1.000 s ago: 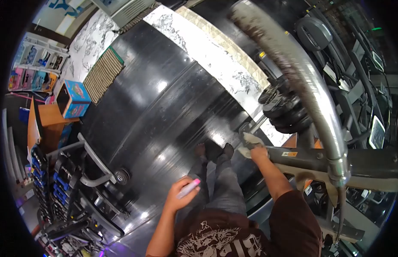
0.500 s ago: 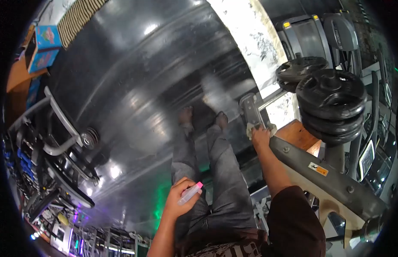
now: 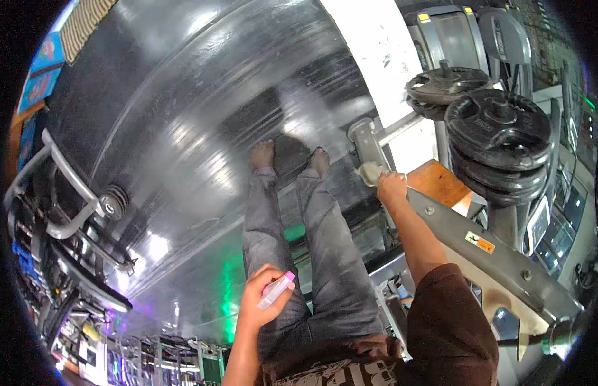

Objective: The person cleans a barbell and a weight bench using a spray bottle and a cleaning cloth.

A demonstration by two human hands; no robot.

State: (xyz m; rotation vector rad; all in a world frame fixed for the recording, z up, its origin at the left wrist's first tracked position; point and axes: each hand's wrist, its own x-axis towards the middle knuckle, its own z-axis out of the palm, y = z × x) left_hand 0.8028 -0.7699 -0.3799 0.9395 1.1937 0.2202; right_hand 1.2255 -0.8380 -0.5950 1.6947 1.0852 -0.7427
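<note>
My left hand (image 3: 255, 301) is closed around a small clear bottle (image 3: 273, 293) with a pink top, held tilted above my left thigh. My right arm reaches forward to a grey metal beam (image 3: 450, 225) of a gym machine. There my right hand (image 3: 393, 186) grips a pale, bunched cloth (image 3: 370, 172) against the beam's edge. The cloth pokes out past my fingertips; the part under my palm is hidden. An orange and white label (image 3: 480, 242) is stuck on the beam, between two bolts.
Black weight plates (image 3: 498, 138) are stacked on posts to the right, beside a wooden box (image 3: 439, 183). Left stands a machine with a curved grey frame (image 3: 74, 168) and small plates (image 3: 114, 202). My bare feet (image 3: 263, 156) rest on the shiny black floor (image 3: 177, 109).
The cloth now bunches to the left of my right fingers instead of showing on both sides. My left hand still grips the bottle. The whole view has shifted slightly.
</note>
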